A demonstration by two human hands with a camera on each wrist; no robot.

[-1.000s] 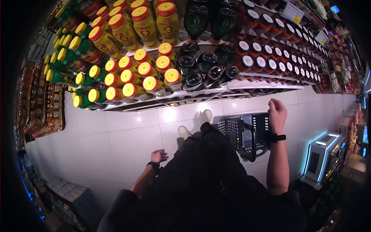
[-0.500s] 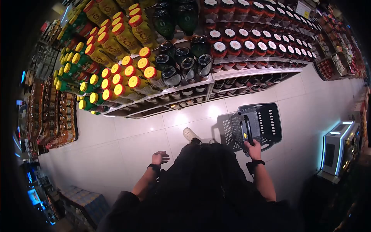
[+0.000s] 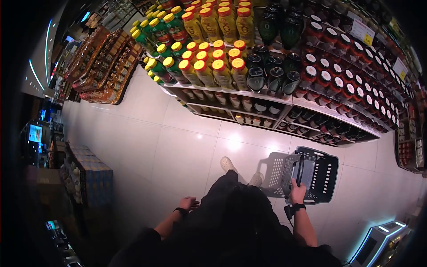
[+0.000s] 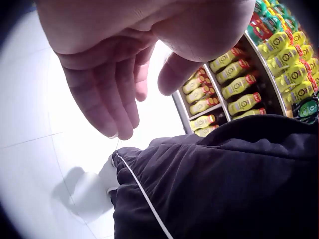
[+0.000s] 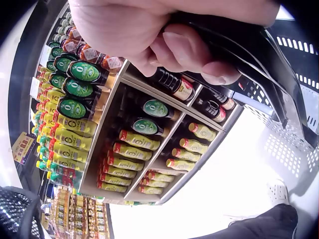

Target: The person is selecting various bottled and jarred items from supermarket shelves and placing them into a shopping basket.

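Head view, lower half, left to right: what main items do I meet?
Stacked boxes → left grip → left shoe → right shoe → shopping basket → glowing-edged unit.

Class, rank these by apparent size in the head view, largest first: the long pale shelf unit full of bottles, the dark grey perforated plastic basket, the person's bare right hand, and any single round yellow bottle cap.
1. Shelf unit
2. Basket
3. Right hand
4. Yellow cap

No two look alike in size here.
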